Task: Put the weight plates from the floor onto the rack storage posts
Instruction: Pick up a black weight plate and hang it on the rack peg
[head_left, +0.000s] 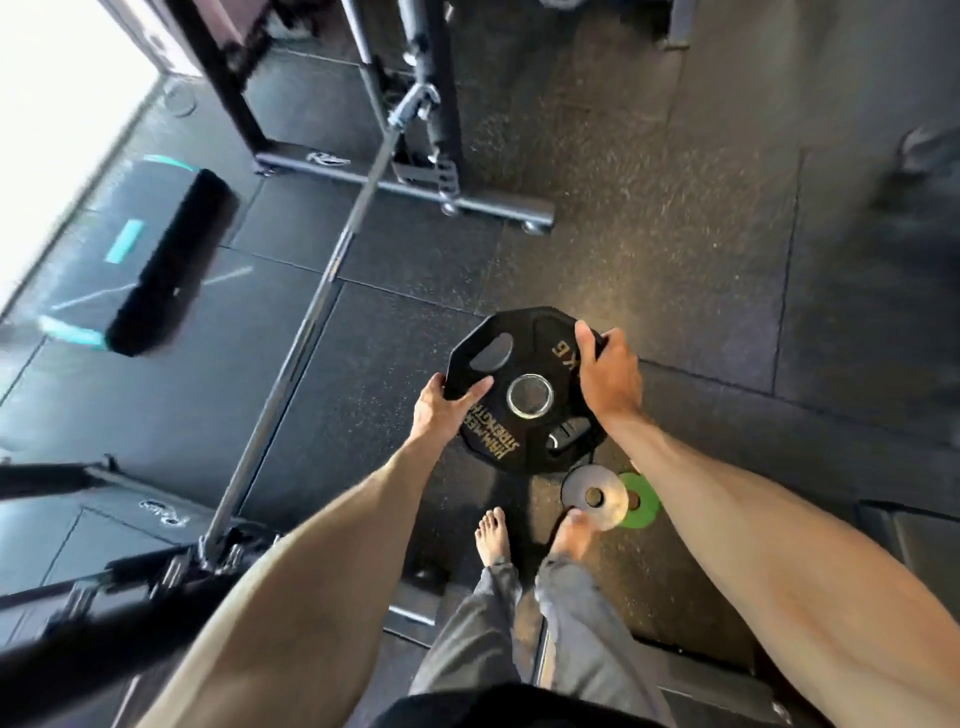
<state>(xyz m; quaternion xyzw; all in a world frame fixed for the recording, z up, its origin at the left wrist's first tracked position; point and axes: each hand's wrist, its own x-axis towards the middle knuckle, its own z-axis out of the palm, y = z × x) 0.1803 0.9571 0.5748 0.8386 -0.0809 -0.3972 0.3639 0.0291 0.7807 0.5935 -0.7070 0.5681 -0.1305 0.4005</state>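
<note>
Dark rubber gym floor (675, 208). Gripping black weight plate (524, 358) by its rim with left hand (441, 410), right hand (608, 374). Near that plate, floor-level: grey disc (592, 496), green disc (643, 504).

The floor (701, 260) is laid with dark speckled rubber tiles with visible seams. A grey disc plate (579, 486) lies flat on it, nearer the person than the right-hand fingers (587, 338), and overlaps a green disc plate (649, 506). Two bare feet (493, 535) stand beside the grey plate, and the right foot's toes meet its edge. Well apart to the left of the left-hand fingers (470, 387) rests a black step platform (171, 270). Beyond the fingers stands a rack base (405, 182).
</note>
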